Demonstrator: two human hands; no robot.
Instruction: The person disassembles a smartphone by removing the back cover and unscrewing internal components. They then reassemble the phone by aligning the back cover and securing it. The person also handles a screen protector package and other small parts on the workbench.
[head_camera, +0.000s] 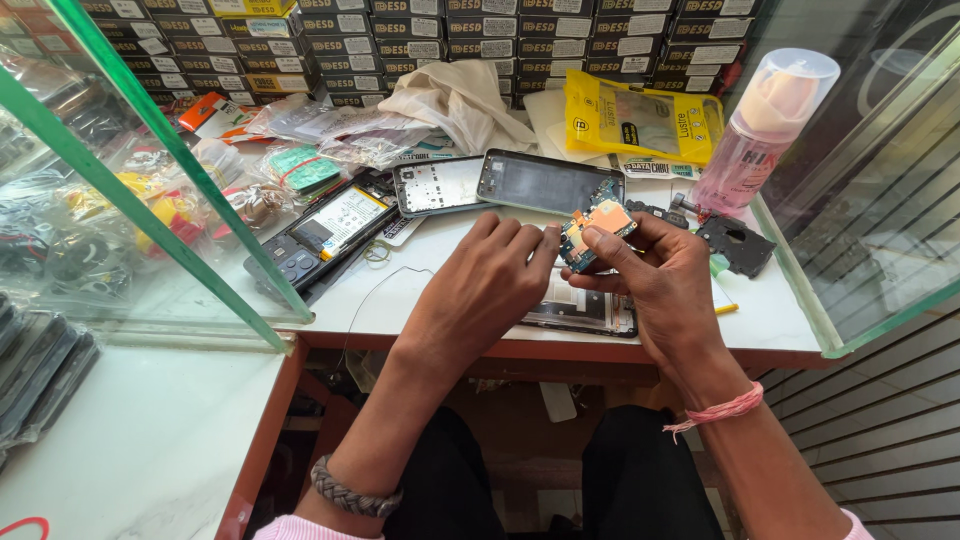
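A small phone circuit board, blue with orange patches, was held above the near edge of the white worktop. It was pinched by the right hand, thumb on its upper face and fingers curled beneath. The left hand was laid palm down just beside it, fingers pressed together, with the fingertips touching the board's left edge. A phone body was seen lying flat under both hands. Behind the board, two open phone frames were laid side by side. A black cover piece was noted to the right, near a pink spray bottle. A yellow packet and stacked black boxes were recorded at the back.
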